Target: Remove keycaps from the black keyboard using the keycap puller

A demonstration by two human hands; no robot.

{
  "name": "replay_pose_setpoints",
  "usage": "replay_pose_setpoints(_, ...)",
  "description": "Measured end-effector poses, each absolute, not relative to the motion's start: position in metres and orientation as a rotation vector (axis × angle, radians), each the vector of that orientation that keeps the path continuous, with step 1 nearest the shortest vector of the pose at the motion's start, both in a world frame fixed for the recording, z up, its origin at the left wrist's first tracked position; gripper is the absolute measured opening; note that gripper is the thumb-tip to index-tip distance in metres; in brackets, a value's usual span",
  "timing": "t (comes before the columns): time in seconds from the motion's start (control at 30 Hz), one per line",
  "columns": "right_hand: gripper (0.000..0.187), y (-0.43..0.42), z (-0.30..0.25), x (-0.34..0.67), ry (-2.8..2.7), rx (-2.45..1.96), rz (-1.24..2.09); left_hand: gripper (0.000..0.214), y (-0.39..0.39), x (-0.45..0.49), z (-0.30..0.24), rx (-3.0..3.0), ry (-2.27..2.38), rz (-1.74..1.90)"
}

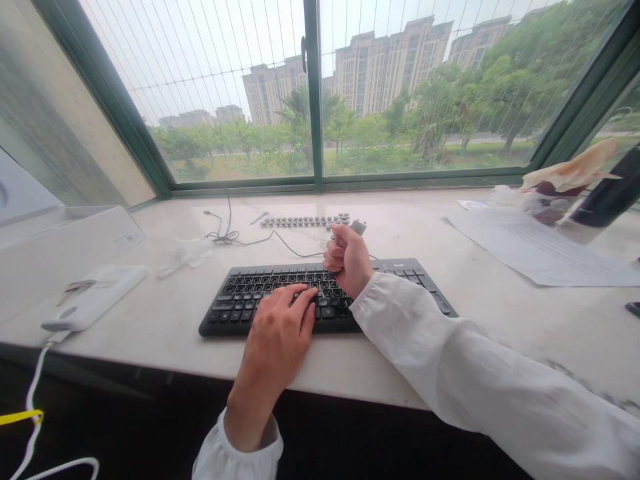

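— What stays hidden at the window?

— The right hand, clenched in a fist grip above the keyboard, closes on a small grey tool, mostly concealed. Objects at the far right are cut off.

— Count them?

— One black keyboard on the pale marble table; one row of loose keycaps behind it; one sheet of paper. The left hand, its grip released, lies flat on the keys.
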State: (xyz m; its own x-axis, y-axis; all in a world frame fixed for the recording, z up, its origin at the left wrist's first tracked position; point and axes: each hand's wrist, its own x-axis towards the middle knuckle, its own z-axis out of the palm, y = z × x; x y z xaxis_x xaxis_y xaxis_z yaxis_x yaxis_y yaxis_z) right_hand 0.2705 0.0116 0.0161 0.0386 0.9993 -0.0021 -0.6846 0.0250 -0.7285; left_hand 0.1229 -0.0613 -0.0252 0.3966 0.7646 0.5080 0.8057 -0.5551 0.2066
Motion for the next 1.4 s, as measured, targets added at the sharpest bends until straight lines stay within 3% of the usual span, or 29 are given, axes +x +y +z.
replay_pose_setpoints(1.4,0.043,0.014,0.018,0.261,-0.871,-0.678,1.376,0.029,-0.059,0.122,-0.027,-2.573,-1.463,-0.823)
